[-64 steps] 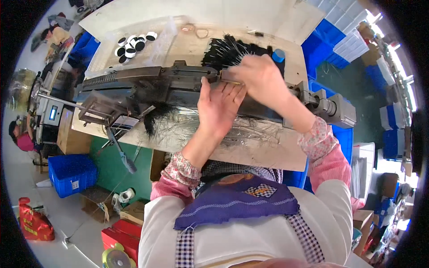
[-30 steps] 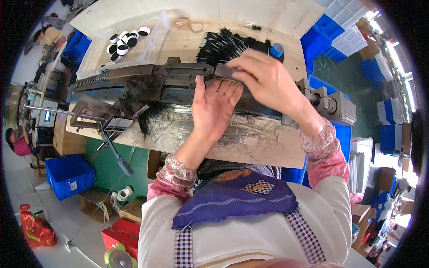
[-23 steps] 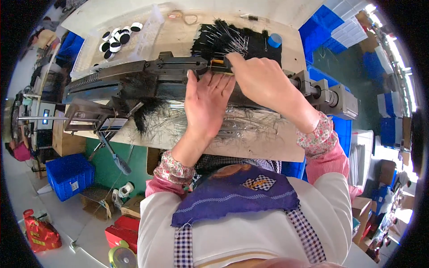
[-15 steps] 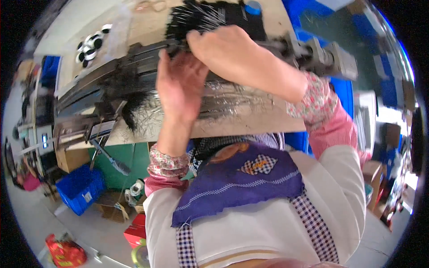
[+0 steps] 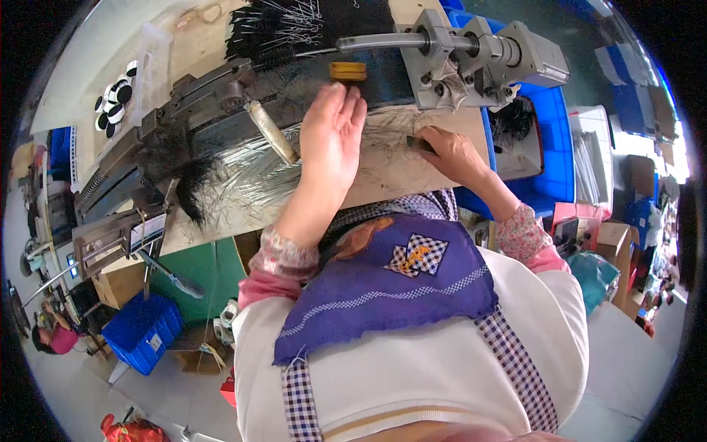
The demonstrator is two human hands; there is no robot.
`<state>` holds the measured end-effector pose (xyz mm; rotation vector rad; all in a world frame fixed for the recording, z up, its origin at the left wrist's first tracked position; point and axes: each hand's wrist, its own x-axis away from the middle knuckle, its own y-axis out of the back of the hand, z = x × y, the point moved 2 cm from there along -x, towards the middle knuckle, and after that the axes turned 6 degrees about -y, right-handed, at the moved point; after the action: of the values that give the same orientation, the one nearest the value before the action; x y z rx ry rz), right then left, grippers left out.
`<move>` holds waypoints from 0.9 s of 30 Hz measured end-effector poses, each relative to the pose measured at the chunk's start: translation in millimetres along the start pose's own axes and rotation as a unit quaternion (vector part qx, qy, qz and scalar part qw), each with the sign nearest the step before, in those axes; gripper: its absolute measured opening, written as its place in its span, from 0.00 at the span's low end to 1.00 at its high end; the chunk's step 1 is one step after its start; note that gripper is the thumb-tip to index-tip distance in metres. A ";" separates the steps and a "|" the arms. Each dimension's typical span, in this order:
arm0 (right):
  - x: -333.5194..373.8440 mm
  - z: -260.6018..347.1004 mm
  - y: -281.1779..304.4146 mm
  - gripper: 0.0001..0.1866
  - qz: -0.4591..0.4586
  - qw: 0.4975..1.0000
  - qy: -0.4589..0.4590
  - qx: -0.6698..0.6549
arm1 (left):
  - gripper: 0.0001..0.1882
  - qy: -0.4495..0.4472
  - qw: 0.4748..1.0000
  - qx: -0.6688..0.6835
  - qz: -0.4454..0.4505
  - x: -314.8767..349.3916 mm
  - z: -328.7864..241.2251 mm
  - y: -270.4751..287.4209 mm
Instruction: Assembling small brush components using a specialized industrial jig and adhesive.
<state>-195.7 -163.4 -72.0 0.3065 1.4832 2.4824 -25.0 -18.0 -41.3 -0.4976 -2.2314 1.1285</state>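
My left hand is open, palm up with its fingers stretched out, just below a yellow ring-shaped piece. It rests over the bench beside a tan-wrapped handle on a dark metal machine. Loose thin metal wires lie left of this hand. Farther right, my right hand pinches a small dark flat piece above the bench's near part. Beyond it stands a grey motor unit with a shaft pointing left. Black bristles with looped wire stems are heaped at the back.
Black fibres hang over the bench's near left edge. Black-and-white round pieces sit by a clear tray at the far left. Blue bins stand on the right and on the floor at left. Bristle scraps litter the wooden bench.
My hands were close together over the machine and are now apart. The right hand has come nearer and now shows a dark flat piece; the left has opened out. The view has shifted.
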 end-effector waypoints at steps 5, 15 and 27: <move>5.4 17.2 39.1 0.16 -0.020 0.998 0.042 -0.051 | 0.23 -0.061 0.937 -0.140 0.314 81.8 -77.6 45.1; -16.9 42.3 113.0 0.07 -0.162 0.966 0.052 -0.196 | 0.39 -0.144 0.231 -0.814 -0.513 199.2 -284.5 235.5; -50.4 121.5 114.5 0.06 -0.044 0.937 0.252 -0.238 | 0.22 -0.357 0.582 -0.706 0.188 131.7 -89.4 -20.5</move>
<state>-122.3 -130.0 82.6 -0.5063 0.9382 2.8609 -68.6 97.6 61.1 -1.3069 -3.4907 -0.9084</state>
